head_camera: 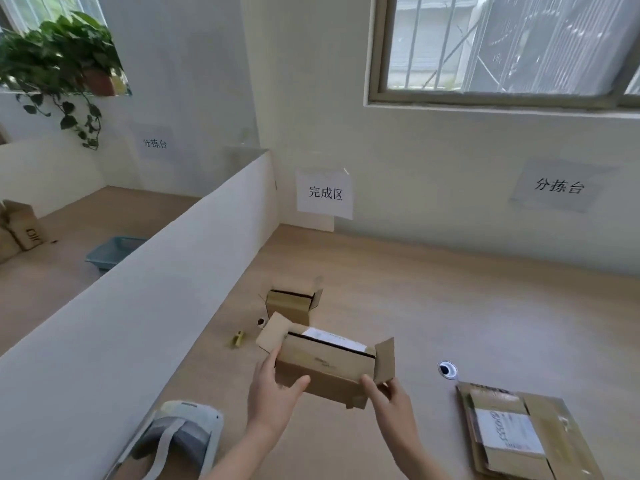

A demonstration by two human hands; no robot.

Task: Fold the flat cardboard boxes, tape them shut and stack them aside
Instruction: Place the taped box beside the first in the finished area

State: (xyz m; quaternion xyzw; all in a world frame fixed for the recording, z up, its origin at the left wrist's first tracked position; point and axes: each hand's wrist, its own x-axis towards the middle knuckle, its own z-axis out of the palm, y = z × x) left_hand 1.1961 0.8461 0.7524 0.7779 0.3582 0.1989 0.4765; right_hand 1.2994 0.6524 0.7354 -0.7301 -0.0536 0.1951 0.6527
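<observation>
We are looking at a packing and sorting workroom, paper signs hanging on the wall, divider splitting wooden benches, boxes lying about

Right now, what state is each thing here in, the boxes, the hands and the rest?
Held box: folded up, end flaps open, untaped.
Left hand: grips the held box's left end.
Right hand: pinches the held box's right flap.
Second box: standing on the table, top flaps open.
Flat boxes: stacked, still unfolded.
Tape roll: lying on the table, untouched.
Blue basket: upright beyond the partition.
</observation>
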